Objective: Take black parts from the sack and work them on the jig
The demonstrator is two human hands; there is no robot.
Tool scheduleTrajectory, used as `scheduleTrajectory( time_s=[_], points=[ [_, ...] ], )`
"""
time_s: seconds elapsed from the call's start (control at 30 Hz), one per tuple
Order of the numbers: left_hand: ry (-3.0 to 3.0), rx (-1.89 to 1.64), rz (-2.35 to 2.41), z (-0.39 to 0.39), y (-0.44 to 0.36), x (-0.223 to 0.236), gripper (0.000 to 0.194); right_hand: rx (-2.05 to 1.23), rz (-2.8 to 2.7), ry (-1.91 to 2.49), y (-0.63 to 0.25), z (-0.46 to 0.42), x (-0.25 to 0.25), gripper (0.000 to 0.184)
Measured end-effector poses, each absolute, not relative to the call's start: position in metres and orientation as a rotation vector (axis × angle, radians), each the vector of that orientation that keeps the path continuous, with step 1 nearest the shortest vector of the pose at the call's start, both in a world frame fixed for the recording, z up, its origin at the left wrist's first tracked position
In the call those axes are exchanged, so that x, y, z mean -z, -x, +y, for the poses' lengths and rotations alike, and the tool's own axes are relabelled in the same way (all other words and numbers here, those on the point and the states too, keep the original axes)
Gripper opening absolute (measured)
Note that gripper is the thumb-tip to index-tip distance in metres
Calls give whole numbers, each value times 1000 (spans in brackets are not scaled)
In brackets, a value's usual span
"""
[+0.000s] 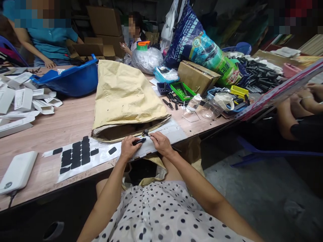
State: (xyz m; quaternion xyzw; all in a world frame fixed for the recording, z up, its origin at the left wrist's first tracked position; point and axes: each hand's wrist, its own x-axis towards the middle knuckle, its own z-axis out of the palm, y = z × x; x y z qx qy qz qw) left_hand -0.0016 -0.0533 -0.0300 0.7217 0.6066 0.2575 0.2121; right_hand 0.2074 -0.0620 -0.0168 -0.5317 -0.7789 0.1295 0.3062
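Observation:
My left hand [129, 147] is closed on a small dark, elongated piece [139, 141] at the table's front edge. My right hand [160, 143] is closed around the thin handle of a small hammer [145, 132], its dark head just above that piece. Whether the head touches it I cannot tell. Under both hands lies a pale cardboard strip [174, 129]. A yellowish paper sack [121, 97] lies just beyond, its mouth facing me. To the left, a white sheet of black rounded stickers [80, 151] is spread, with one loose black sticker [112, 151] nearer my left hand.
White boxes [24, 99] and a blue basin [73, 79] stand left, a white power bank [19, 172] nearer. Rightward are a green tray [183, 91], a small bottle [193, 103], a clear jar [210, 108] and black parts [262, 75]. Other people sit around the table.

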Motion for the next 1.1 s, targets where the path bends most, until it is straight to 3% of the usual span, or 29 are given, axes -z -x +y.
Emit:
scheduleTrajectory(
  time_s=[0.43, 1.1],
  points=[
    [-1941, -737, 1699, -50, 0, 29, 9, -283, -2206, 1549, -189, -84, 7, 28],
    [-1967, -688, 1697, -54, -2, 23, 19, -131, -2124, 1623, -221, -54, 8, 29]
  ],
)
